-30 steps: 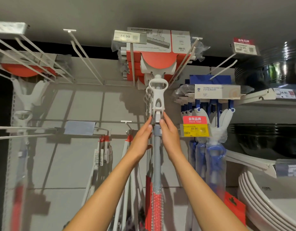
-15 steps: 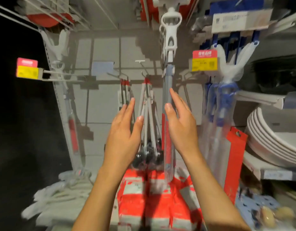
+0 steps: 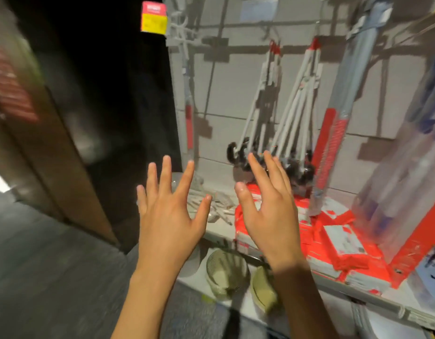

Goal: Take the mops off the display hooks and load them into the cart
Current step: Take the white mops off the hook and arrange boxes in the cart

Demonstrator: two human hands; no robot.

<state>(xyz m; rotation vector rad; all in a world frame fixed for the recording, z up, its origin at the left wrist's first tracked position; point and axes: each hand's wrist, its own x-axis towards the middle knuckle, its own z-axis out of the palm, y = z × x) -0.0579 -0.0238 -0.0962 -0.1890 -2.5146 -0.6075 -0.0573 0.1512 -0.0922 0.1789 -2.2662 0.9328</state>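
My left hand [image 3: 168,211] and my right hand [image 3: 268,206] are both held up in front of the shelf with fingers spread, holding nothing. The grey-and-red mop [image 3: 338,113] hangs in its clear wrap at the upper right, well beyond my right hand and apart from it. A bundle of white-handled mops [image 3: 287,113] with red tips and black ends hangs from hooks behind my right fingers. Another mop [image 3: 188,111] hangs at the left edge of the grey back panel. No cart is in view.
Red-and-white packages [image 3: 343,245] lie stacked on the shelf [image 3: 221,231] under the mops. Blue mops in clear wrap [image 3: 407,155] hang at the far right. Mesh strainers [image 3: 227,271] sit on a lower shelf. A brown panel [image 3: 57,152] and grey floor [image 3: 52,277] lie to the left.
Both hands came off the mop handle and dropped down and left, fingers spreading. The view swung down and to the left, away from the top hooks; the image is blurred.
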